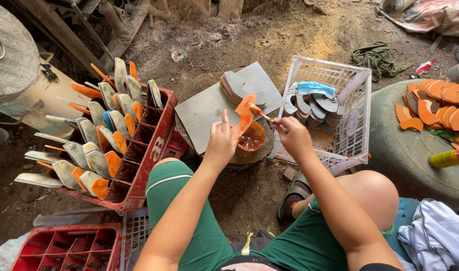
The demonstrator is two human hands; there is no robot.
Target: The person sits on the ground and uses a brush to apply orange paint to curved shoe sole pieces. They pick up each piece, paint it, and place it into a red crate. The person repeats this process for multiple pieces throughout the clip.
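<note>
Gluing step: left hand (220, 142) grips an orange-coated sole piece (244, 114); right hand (292, 136) clasps a brush (262, 115), probably dabbing at its 1 o'clock edge; next, steady even strokes.

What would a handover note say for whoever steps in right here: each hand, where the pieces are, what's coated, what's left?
Left hand: holds one flat piece, orange-coated, above the glue pot.
Right hand: grips a brush, tip on that piece.
Done: coated pieces stand in the red crate; more lie on the round slab.
Left: uncoated stacks on the grey board and in the white basket.
</note>
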